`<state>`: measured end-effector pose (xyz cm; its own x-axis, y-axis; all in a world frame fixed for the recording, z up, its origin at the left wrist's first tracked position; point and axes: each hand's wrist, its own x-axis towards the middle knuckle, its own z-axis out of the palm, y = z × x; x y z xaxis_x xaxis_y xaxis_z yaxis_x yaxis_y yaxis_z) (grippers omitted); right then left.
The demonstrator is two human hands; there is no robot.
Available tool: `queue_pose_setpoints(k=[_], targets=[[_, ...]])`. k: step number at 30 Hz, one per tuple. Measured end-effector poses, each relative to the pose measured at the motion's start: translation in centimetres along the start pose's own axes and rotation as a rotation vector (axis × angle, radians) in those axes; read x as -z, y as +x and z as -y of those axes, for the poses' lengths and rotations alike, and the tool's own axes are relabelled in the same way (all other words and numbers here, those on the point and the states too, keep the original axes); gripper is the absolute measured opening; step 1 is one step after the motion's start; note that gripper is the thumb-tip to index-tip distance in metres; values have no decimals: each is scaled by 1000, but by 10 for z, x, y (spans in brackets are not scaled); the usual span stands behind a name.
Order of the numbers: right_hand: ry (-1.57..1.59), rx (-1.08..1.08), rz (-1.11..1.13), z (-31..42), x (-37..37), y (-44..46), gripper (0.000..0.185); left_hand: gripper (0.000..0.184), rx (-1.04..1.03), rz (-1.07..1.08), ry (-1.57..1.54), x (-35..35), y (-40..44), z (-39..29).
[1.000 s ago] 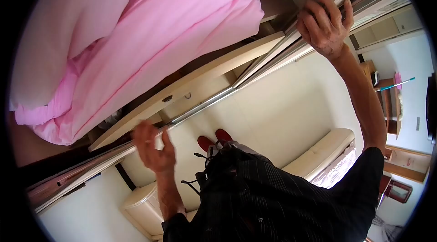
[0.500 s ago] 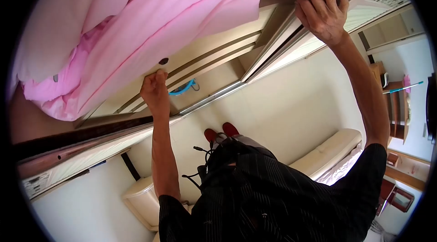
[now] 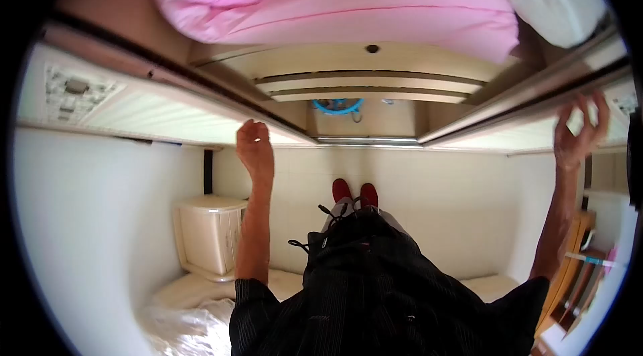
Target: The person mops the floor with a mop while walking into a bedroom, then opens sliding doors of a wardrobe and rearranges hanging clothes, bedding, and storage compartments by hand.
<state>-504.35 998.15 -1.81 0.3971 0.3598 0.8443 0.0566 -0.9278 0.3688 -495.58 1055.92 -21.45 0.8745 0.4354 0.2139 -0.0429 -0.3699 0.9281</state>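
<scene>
My left hand [image 3: 255,147] is held in front of the left wardrobe door [image 3: 191,113], its fingers curled in and nothing visible in them. At the right, my right hand [image 3: 580,129] has its fingers apart in front of the right door [image 3: 526,133]; whether it touches the panel I cannot tell. Between the doors the wardrobe is open. Pink bedding [image 3: 375,4] fills its shelf and hangs a little over a pale drawer front [image 3: 315,62] with a dark round knob [image 3: 372,49]. A blue ring-shaped object [image 3: 338,109] lies in the compartment below.
Below the wardrobe runs a metal floor track [image 3: 365,141]. A cream bedside cabinet [image 3: 207,235] stands at the left, near clear plastic wrapping [image 3: 191,329]. My red shoes [image 3: 355,192] are on the pale floor. A wooden shelf unit [image 3: 569,275] is at the far right.
The view has turned and levelled toward the wardrobe. My left hand has come away from the drawer front, and my right hand has left the door frame edge with its fingers spread.
</scene>
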Motion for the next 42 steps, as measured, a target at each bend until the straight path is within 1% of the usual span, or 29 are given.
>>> queue_pose_setpoints(k=[1, 2, 3, 4, 5, 6, 8, 9, 11, 13, 14, 17, 18, 19, 21, 23, 25, 26, 27, 29, 31, 32, 34, 36, 37, 39, 40, 41, 42], targets=[[-38, -78, -38, -1, 3, -8, 35, 31, 26, -88, 43, 17, 7, -11], [-64, -241, -90, -5, -2, -18, 42, 36, -40, -174, 49, 31, 20, -5], [-56, -451, -118, -9, -11, -26, 49, 42, -104, -259, 55, 40, 31, -12], [-15, -620, -124, -10, -20, -35, 58, 52, -101, -264, -8, 47, 36, -20], [93, -931, -68, 2, -23, -36, 64, 57, -93, -251, -3, 52, 44, -32], [111, -922, -83, 4, -26, -40, 64, 57, -119, -251, -12, 57, 54, -33], [188, -1113, -116, -9, -31, -52, 69, 59, -119, -228, -7, 65, 75, -38], [200, -1083, -131, -14, -31, -53, 71, 52, -127, -232, -38, 62, 83, -43], [364, -1135, -184, -34, -38, -72, 70, 40, -122, -229, -62, 60, 101, -23], [350, -1140, -174, -22, -34, -60, 66, 31, -170, -90, -87, 60, 101, -10], [332, -1131, -170, -16, -36, -55, 66, 29, -155, -126, -133, 51, 88, -33], [280, -1080, -156, 3, -35, -44, 66, 31, -189, -149, -113, 46, 87, -28], [251, -1049, -157, 13, -38, -36, 65, 32, -193, -130, -174, 47, 87, -27], [265, -1045, -165, 23, -38, -28, 65, 33, -188, -131, -211, 46, 87, -27], [307, -1006, -175, 44, -37, -14, 61, 33, -151, -108, -55, 50, 81, -40], [319, -992, -204, 55, -42, -13, 56, 33, -212, -131, -142, 40, 78, -30], [376, -923, -168, 72, -46, -2, 52, 34, -176, -92, -73, 36, 70, -36], [493, -913, -209, 91, -44, 13, 49, 33, -252, -104, -74, 33, 66, -37], [436, -903, -248, 111, -42, 28, 47, 32, -256, -85, -87, 31, 62, -41], [406, -948, -135, 131, -35, 43, 47, 31, -250, -64, -90, 23, 51, -50], [420, -895, -135, 146, -35, 48, 48, 32, -270, -21, -150, 19, 38, -60], [423, -847, -128, 153, -35, 48, 48, 32, -226, 4, -145, 17, 31, -70], [529, -858, -142, 176, -35, 55, 55, 31, -181, 23, -145, 12, 17, -77], [561, -873, -153, 209, -31, 72, 61, 33, -274, 123, -202, 9, 8, -78], [567, -863, -150, 221, -32, 75, 61, 33, -268, 113, -205, 8, 5, -80], [374, -821, -92, 243, -25, 88, 57, 38, -295, 315, -253, 13, 1, -87], [408, -828, -13, 259, -14, 98, 54, 39, -329, 337, -296, 17, -4, -88], [417, -737, -17, 274, -6, 102, 51, 39, -336, 326, -303, 22, -6, -88], [442, -651, -24, 288, -1, 102, 49, 36, -272, 461, -285, 32, -8, -87]])
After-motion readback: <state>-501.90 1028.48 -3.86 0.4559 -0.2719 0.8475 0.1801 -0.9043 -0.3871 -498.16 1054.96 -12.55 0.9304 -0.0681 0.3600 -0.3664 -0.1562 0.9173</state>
